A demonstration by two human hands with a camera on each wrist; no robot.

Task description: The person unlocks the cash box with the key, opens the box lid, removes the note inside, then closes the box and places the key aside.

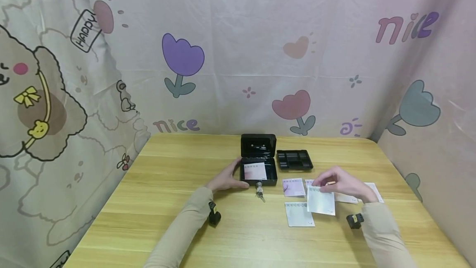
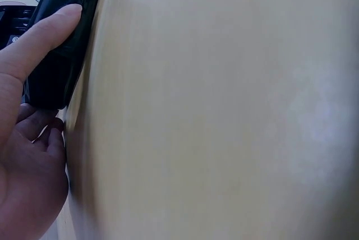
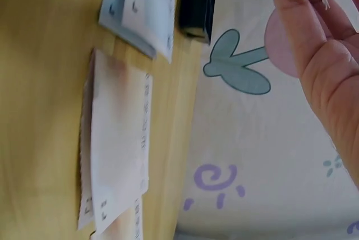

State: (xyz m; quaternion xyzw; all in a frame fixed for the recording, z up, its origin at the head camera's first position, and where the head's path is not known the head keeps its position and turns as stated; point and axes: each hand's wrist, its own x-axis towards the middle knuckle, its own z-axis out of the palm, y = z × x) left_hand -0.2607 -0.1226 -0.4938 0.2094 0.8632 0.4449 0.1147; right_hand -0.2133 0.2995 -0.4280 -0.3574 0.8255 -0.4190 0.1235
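An open black cash box [image 1: 258, 182] stands on the table, its lid tipped up at the back. One square note sheet [image 1: 255, 171] lies inside it, and keys [image 1: 260, 193] hang from the front lock. My left hand [image 1: 227, 178] grips the box's left front corner; in the left wrist view the thumb [image 2: 53, 30] lies along the front face. Between thumb and fingers, my right hand [image 1: 340, 183] pinches a pale square note sheet [image 1: 321, 202] above the other sheets. The right wrist view shows only a thin edge of that sheet.
A black compartment tray [image 1: 295, 160] sits right of the box. Around the right hand lie a purple sheet [image 1: 293, 187], a pale sheet [image 1: 299, 215] and several more sheets [image 1: 373, 191]. A printed cloth [image 1: 238, 53] hangs behind the table.
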